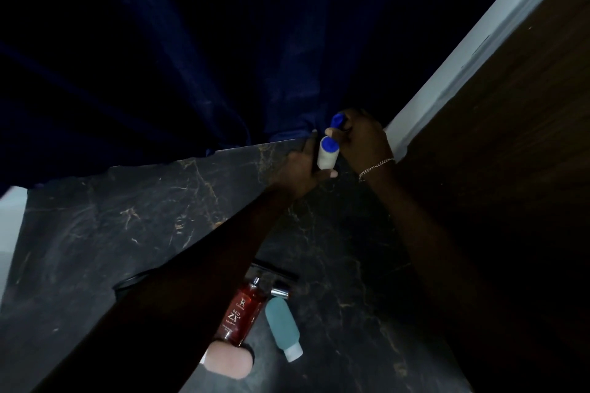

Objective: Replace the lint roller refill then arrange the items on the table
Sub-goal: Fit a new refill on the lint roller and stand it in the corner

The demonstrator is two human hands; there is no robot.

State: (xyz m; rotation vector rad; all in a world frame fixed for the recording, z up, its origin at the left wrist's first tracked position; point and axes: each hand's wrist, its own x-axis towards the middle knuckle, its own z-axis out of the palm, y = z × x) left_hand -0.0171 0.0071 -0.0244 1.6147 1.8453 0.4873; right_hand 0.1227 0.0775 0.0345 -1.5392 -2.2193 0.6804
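My left hand (301, 166) has its fingers wrapped round the white roll (327, 157), thumb tip showing below it, so that hand is grasping the roll. My right hand (360, 140) is clenched on the blue handle (336, 120), of which only a short blue stretch shows past the fingers. Roll and handle meet at the blue end cap, held just above the far edge of the dark marble table (127, 217), close to the blue curtain (191, 73). Judgement: the refill step is in hand; whether the roll is seating or coming off I cannot tell. Next move calls for a straight push or pull along the spindle. Unsorted near me: a red perfume bottle (241, 313) lying touching a teal squeeze bottle (282, 327), both on their sides.
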